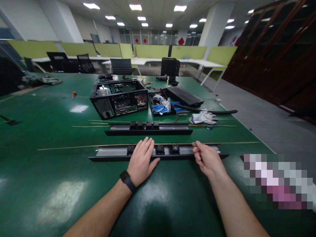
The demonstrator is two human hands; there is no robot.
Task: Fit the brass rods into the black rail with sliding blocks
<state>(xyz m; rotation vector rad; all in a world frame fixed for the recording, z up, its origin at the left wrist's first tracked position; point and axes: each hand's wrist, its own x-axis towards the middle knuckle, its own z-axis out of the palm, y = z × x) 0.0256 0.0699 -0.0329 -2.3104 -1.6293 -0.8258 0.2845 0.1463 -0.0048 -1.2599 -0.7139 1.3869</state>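
Observation:
A long black channel with a pale inner strip lies crosswise before me, carrying several small black blocks. Along its far edge runs a thin brass-coloured rod, which sticks out past both ends. My left hand rests flat over the channel's middle, fingers stretched, thumb apart, partly covering one block and a stretch of the rod. Near the channel's right end, my right hand pinches the rod between thumb and forefinger, its other fingers curled.
Behind lies a second black channel with blocks and more thin rods. Beyond stand an open computer case, a tray with gloves, a black panel and a white glove. A pixelated patch covers the right side of the table.

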